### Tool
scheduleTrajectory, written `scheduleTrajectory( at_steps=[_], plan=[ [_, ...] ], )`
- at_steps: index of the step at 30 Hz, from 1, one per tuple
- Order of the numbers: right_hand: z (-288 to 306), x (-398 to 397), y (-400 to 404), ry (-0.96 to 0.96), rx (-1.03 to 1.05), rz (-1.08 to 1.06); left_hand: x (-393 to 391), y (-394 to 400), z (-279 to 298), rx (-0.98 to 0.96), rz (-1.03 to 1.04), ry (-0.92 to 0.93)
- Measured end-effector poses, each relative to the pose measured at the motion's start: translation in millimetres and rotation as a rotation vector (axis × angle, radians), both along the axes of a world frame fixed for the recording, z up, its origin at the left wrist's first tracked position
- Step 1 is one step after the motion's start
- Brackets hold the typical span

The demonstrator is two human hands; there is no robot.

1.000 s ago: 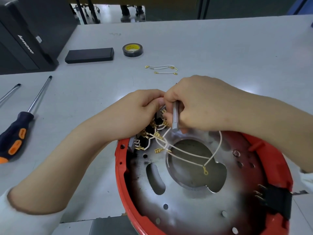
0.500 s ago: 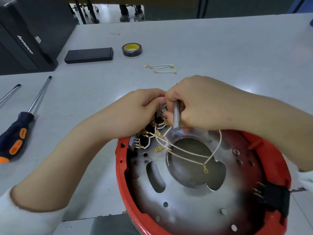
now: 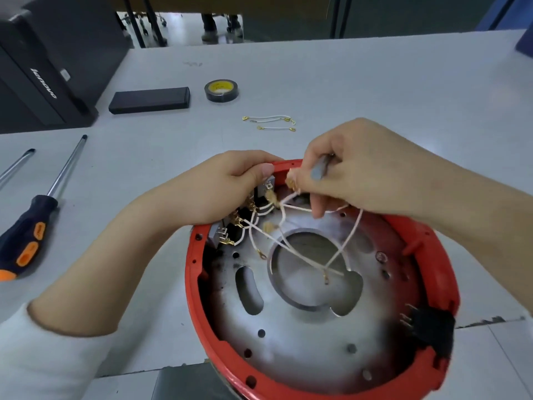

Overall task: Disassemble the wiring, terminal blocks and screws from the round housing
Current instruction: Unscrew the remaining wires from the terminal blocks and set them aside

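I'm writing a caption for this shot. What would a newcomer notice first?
The round red housing at the near table edge, its metal plate laid open. Above it, the right hand pulls up a tangle of white wires, while the left hand grips the rim. An orange-and-black screwdriver lies left.

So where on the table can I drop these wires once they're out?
Bare table right of the loose wires and tape roll, beyond the right hand. Left is crowded: screwdrivers, black box.
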State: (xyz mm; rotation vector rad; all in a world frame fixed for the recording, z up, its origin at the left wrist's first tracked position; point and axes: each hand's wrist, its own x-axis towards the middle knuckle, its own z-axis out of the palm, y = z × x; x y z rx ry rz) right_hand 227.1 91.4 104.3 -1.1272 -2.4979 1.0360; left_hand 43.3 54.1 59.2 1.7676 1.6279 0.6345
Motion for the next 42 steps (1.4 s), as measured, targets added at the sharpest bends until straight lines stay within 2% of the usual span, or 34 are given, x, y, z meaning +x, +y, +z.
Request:
scheduleTrajectory(
  at_steps=[4,7,8,10,13,16,18,23,28,32,37,39,42],
  plan=[
    [10.7,-0.2,-1.9,0.184,-0.175,-0.077,3.6,-3.6,3.9,0.005,-0.001,-0.232],
    [15.8,-3.1,-2.8,0.325,-0.259,-0.124,1.4,-11.0,8.9,0.049,0.143,-0.543],
    [17.7,-3.2,-1.0,0.37,-0.271,-0.166,-0.8,-13.5,11.7,0.055,0.142,-0.642],
    [20.6,-4.3,5.5,0.45,-0.287,-0.252,-5.1,-20.5,17.9,0.044,0.104,-0.726],
    [23.5,-10.7,16.9,0.524,-0.36,-0.368,-2.3,-28.1,30.5,0.018,0.091,-0.677],
    [23.2,-19.7,25.5,0.504,-0.33,-0.384,5.5,-23.6,44.1,0.107,0.193,-0.615],
    [23.0,-23.1,30.8,0.493,-0.345,-0.344,4.1,-16.0,50.4,0.15,0.285,-0.642],
    [22.9,-23.0,51.5,0.539,-0.591,-0.175,-7.2,15.3,44.5,0.159,0.427,-0.732],
    [12.7,-29.6,85.7,0.533,-0.688,-0.28,-14.8,56.2,29.7,0.095,0.503,-0.798],
    [-2.7,-38.1,116.3,0.334,-0.631,-0.317,-17.6,86.9,15.2,0.045,0.508,-0.7],
    [-24.6,-54.0,152.1,0.21,-0.477,-0.369,-27.0,124.5,-9.4,-0.006,0.57,-0.502],
    [-33.1,-62.6,165.2,0.152,-0.377,-0.372,-34.3,139.7,-19.9,0.02,0.59,-0.298],
    [-43.2,-74.3,178.8,0.104,-0.23,-0.348,-42.3,157.2,-31.6,0.078,0.575,0.131]
  ],
)
